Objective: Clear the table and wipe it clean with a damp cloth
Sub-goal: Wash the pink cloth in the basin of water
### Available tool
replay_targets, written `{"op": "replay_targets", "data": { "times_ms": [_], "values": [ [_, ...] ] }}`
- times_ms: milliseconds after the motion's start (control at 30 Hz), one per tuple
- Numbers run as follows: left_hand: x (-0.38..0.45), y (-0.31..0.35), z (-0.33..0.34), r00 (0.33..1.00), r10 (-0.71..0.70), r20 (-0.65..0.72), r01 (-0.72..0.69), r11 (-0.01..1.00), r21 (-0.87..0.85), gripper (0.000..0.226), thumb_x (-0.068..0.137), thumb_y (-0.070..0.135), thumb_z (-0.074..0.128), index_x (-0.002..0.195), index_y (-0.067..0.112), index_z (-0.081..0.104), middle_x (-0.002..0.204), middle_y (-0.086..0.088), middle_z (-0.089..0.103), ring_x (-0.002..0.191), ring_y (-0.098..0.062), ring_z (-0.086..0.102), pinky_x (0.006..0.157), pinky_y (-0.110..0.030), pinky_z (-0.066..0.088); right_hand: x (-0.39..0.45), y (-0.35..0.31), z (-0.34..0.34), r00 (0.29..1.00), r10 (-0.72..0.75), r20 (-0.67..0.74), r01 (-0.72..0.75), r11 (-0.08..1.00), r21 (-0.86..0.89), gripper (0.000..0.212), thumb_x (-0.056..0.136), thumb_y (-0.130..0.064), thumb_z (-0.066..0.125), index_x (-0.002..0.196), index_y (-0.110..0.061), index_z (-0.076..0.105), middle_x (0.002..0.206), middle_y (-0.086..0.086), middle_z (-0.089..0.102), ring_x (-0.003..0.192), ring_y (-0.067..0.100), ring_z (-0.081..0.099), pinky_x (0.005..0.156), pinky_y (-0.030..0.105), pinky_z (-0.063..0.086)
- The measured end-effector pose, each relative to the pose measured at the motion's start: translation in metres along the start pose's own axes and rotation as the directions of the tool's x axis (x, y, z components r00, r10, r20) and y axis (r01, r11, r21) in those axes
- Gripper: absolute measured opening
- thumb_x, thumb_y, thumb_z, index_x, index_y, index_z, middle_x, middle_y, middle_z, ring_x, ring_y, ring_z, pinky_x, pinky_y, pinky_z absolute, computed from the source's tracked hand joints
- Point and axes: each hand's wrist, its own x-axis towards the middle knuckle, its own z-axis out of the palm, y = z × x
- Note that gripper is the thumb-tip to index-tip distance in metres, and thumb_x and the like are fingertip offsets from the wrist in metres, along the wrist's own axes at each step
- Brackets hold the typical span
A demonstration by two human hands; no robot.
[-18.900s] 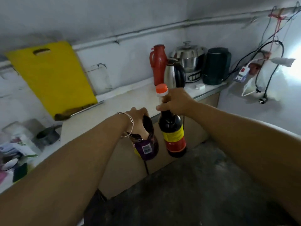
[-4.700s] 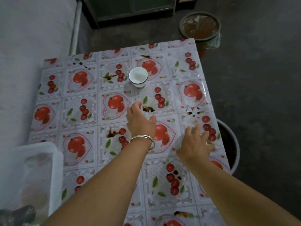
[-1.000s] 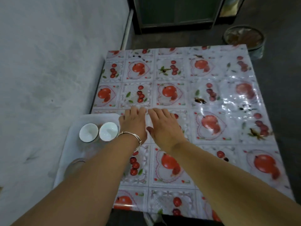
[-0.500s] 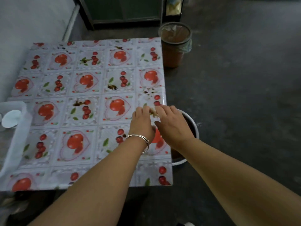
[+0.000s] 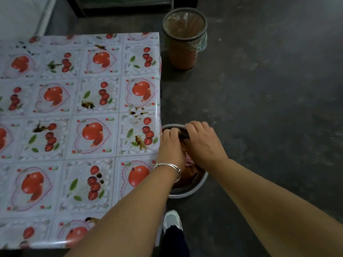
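Observation:
The table [image 5: 78, 115] wears a glossy cloth printed with pomegranates and cherries, and brown food stains [image 5: 87, 104] dot it. Nothing else stands on the part I see. A metal basin [image 5: 191, 190] sits on the floor against the table's right edge. My left hand [image 5: 171, 147], with a silver bangle on the wrist, and my right hand [image 5: 202, 141] reach down into it side by side, fingers curled. Something pink and brown [image 5: 189, 164] shows between the hands inside the basin. What the fingers hold is hidden.
A round bin [image 5: 185, 34] lined with a plastic bag stands on the dark floor beyond the table's far right corner. My white shoe [image 5: 172, 219] is on the floor just below the basin. A dark cabinet stands at the top edge.
Both hands have slid off the table's right edge and down into the basin. The view has shifted right, so the white tray with cups at the left is out of sight.

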Motion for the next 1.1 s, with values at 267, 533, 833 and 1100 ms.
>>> {"op": "replay_targets", "data": {
  "times_ms": [267, 533, 833, 1100],
  "values": [
    [0.045, 0.017, 0.040, 0.988, -0.137, 0.066, 0.136, 0.990, 0.019, 0.040, 0.083, 0.013, 0.059, 0.118, 0.018, 0.042, 0.123, -0.002, 0.043, 0.113, -0.016, 0.045, 0.098, -0.027, 0.039, 0.045, 0.051, 0.015, 0.985, -0.109, 0.137, 0.106, 0.994, 0.025, 0.034, 0.090, -0.022, 0.054, 0.123, -0.019, 0.049, 0.133, 0.000, 0.045, 0.120, 0.018, 0.040, 0.102, 0.030, 0.035],
    [0.093, 0.045, 0.084, 0.904, -0.427, 0.000, 0.425, 0.901, -0.089, 0.043, 0.082, 0.010, 0.058, 0.122, 0.013, 0.042, 0.125, -0.007, 0.042, 0.116, -0.021, 0.043, 0.107, -0.034, 0.034, 0.108, 0.111, 0.025, 0.891, -0.328, 0.315, 0.307, 0.945, 0.114, 0.031, 0.093, -0.022, 0.049, 0.123, -0.017, 0.048, 0.129, 0.003, 0.046, 0.118, 0.021, 0.041, 0.102, 0.032, 0.035],
    [0.114, 0.022, 0.171, 0.701, -0.703, -0.118, 0.626, 0.686, -0.371, 0.042, 0.085, 0.003, 0.054, 0.122, 0.018, 0.043, 0.129, -0.005, 0.040, 0.117, -0.020, 0.046, 0.100, -0.036, 0.043, 0.137, 0.155, 0.095, 0.717, -0.446, 0.536, 0.486, 0.871, 0.074, 0.030, 0.095, -0.018, 0.044, 0.124, -0.011, 0.045, 0.129, 0.010, 0.045, 0.120, 0.026, 0.042, 0.101, 0.035, 0.039],
    [0.114, -0.066, 0.290, 0.553, -0.828, -0.097, 0.683, 0.516, -0.518, 0.048, 0.085, 0.001, 0.051, 0.129, 0.017, 0.040, 0.137, -0.005, 0.035, 0.123, -0.023, 0.042, 0.101, -0.035, 0.041, 0.154, 0.162, 0.244, 0.569, -0.475, 0.671, 0.654, 0.756, -0.019, 0.046, 0.093, -0.023, 0.047, 0.138, -0.018, 0.039, 0.143, 0.006, 0.034, 0.127, 0.029, 0.033, 0.106, 0.040, 0.037]
  ]
}}
